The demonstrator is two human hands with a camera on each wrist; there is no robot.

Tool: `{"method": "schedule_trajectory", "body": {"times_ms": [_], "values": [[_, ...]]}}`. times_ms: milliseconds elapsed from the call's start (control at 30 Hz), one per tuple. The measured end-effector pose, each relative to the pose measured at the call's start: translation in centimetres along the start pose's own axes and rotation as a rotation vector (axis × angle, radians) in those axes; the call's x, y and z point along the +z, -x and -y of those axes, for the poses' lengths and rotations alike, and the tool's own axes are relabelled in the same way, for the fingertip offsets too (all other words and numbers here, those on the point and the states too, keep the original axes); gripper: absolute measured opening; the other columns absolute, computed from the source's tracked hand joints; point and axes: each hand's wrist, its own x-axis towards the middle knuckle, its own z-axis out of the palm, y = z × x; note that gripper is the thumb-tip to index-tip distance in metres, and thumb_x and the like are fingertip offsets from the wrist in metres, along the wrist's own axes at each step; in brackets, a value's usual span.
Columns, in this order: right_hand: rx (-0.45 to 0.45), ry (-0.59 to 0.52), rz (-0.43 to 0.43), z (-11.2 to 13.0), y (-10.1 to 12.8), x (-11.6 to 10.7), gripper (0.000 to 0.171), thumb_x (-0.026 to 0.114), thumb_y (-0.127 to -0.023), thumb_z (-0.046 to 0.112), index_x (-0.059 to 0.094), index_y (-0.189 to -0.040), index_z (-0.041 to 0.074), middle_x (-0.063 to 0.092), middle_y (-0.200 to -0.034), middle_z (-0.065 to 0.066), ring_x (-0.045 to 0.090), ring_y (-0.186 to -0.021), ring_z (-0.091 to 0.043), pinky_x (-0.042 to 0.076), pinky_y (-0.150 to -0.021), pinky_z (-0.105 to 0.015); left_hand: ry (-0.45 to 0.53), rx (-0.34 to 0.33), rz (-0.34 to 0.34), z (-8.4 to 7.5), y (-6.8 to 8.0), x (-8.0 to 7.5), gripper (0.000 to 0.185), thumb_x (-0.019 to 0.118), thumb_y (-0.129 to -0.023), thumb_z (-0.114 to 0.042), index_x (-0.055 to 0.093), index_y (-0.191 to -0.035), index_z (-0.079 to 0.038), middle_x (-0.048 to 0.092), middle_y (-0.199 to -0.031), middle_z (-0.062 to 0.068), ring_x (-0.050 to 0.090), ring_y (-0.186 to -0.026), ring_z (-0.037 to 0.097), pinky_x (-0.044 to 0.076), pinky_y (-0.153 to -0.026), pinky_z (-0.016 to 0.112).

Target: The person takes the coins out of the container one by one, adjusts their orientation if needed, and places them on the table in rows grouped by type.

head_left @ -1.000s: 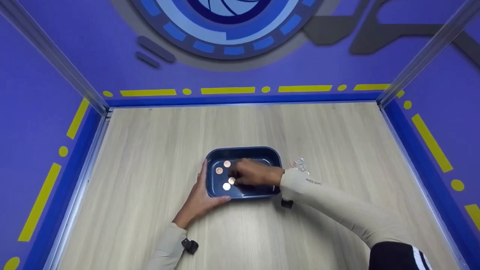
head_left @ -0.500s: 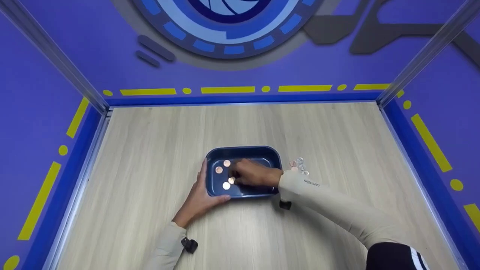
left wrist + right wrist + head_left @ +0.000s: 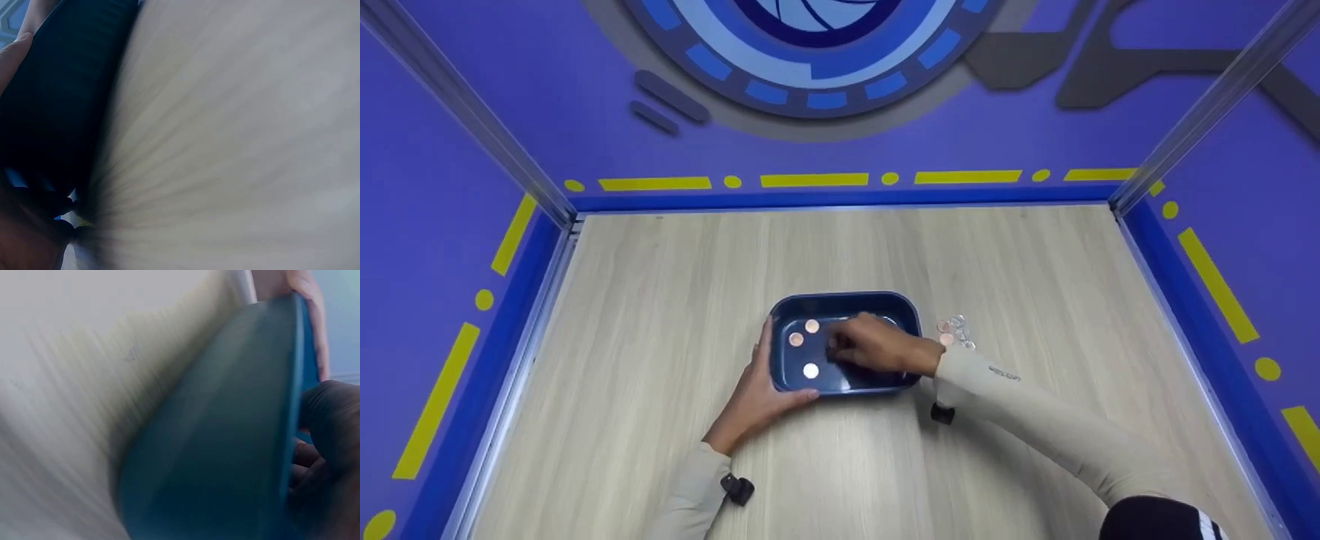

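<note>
A dark blue rectangular tray (image 3: pixel 847 303) with rounded corners stands on the table. My left hand (image 3: pixel 761 394) holds its left end, fingers along the side and thumb (image 3: pixel 802 397) at the front rim. Inside the tray lie two copper-coloured coins (image 3: pixel 796 340) and a paler, shiny coin (image 3: pixel 811 370). Over the tray's middle, my right hand (image 3: pixel 874 345) has its fingers bent and pinched together; the coin between them is hidden. From the right wrist, the tray's outer wall (image 3: pixel 208 433) covers part of that hand's fingers.
A small cluster of copper and silvery coins (image 3: pixel 958 330) lies on the wooden table (image 3: pixel 675 300), right of the tray and close to my right sleeve (image 3: pixel 1035 401). Blue-purple panels (image 3: pixel 840 154) enclose the table at the back and both sides.
A coin that lay under my right fingertips is gone from the tray floor. The right hand has drawn slightly rightward. My left hand and the tray keep their places.
</note>
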Motion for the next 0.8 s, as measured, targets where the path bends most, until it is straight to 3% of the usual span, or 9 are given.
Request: {"method": "schedule_trajectory", "body": {"times_ms": [567, 800], "values": [[0.079, -0.173, -0.228, -0.8, 5.0, -3.8, 0.01, 0.076, -0.099, -0.004, 0.074, -0.106, 0.003, 0.08, -0.097, -0.006, 0.072, -0.087, -0.014, 0.058, -0.077, -0.028, 0.006, -0.01, 0.0, 0.1, 0.0, 0.1, 0.149, 0.103, -0.073, -0.047, 0.002, -0.179, -0.019, 0.03, -0.173, 0.031, 0.048, -0.146, 0.047, 0.037, -0.121, 0.066], [0.116, -0.214, -0.323, -1.4, 6.8, -4.7, 0.01, 0.08, -0.096, -0.004, 0.075, -0.102, 0.003, 0.078, -0.091, -0.004, 0.07, -0.082, -0.014, 0.056, -0.074, -0.027, 0.007, -0.022, 0.004, 0.0, 0.0, 0.1, 0.149, 0.103, -0.073, -0.048, 0.002, -0.179, -0.02, 0.025, -0.176, 0.03, 0.043, -0.152, 0.051, 0.035, -0.123, 0.07]]}}
